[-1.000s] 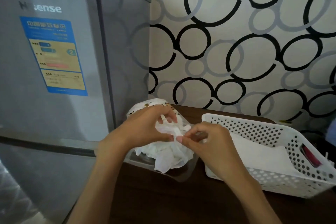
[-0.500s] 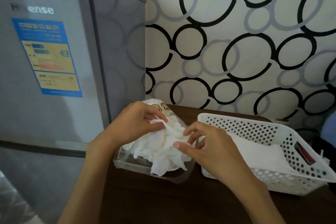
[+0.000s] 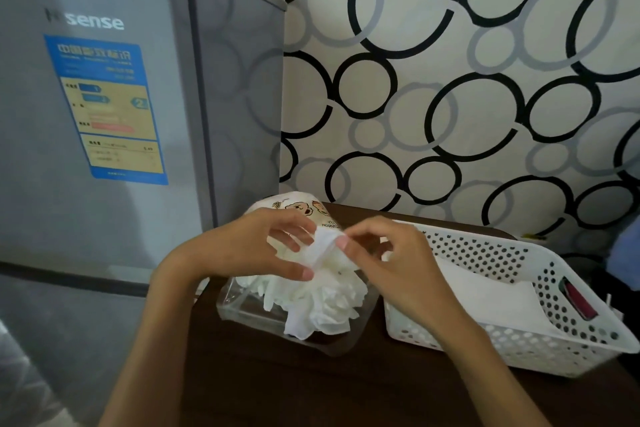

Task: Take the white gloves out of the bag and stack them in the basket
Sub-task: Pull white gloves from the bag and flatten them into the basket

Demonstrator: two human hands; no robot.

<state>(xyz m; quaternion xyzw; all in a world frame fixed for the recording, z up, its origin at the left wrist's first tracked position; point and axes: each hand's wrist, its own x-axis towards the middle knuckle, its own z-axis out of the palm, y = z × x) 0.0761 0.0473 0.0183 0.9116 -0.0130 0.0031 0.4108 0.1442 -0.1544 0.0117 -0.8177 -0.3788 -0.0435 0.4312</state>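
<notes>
1. Nearest, the dark wooden table point(image 3: 311, 388) carries everything; the clear bag point(image 3: 239, 302) lies open at its left edge, mouth towards the person, so the bunched white gloves point(image 3: 322, 302) spill half out of it.
2. Above the heap, the left hand point(image 3: 249, 250) has finger and thumb closed on a raised glove cuff point(image 3: 323, 246), apparently steadying the bundle; the right hand point(image 3: 391, 260) pinches the same cuff from the other side, probably to peel one glove free.
3. Just right of the bag, the white perforated basket point(image 3: 512, 347) waits within easy reach; a flat white layer already lies inside.
4. Behind stand a grey fridge point(image 3: 104, 114) and ring-patterned wallpaper point(image 3: 450, 80).
</notes>
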